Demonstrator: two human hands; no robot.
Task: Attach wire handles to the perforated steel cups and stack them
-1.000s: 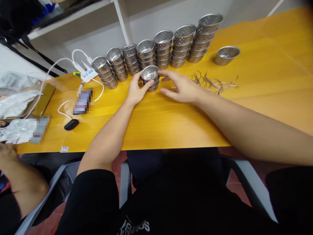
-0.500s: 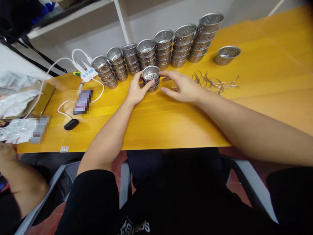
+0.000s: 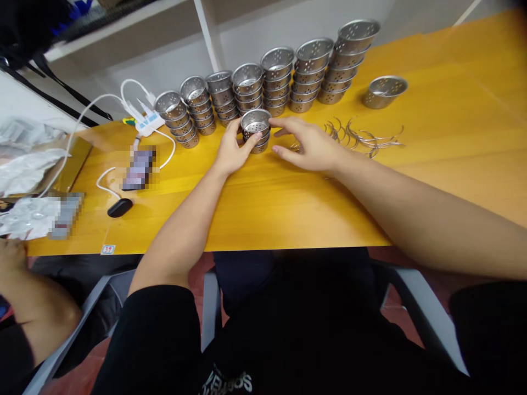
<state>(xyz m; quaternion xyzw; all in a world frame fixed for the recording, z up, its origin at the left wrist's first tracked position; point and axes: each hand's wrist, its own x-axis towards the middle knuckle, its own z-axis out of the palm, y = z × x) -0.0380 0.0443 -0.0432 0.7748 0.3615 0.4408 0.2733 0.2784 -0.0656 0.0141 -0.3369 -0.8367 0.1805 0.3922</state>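
A short stack of perforated metal cups (image 3: 256,127) stands on the yellow table, in front of a row of taller stacks. My left hand (image 3: 235,148) wraps round its left side, thumb across the front and fingers behind. On the other side my right hand (image 3: 307,144) is held with its fingers apart, the index fingertip at the top cup's rim and the thumb lower, off the stack. Nothing shows between the right hand's fingers. Thin curved metal wires (image 3: 362,140) lie just beyond the right hand.
Stacked perforated cups (image 3: 310,74) line the back of the table, and a single cup (image 3: 385,92) stands at the right. A phone (image 3: 140,169), a power strip (image 3: 149,124) with white cables and a black oval object (image 3: 119,208) lie left. Another person's arm (image 3: 39,299) is at far left.
The view has shifted very slightly. Both hands keep nearly the same pose at the short stack, and the cups and wires stay where they were.
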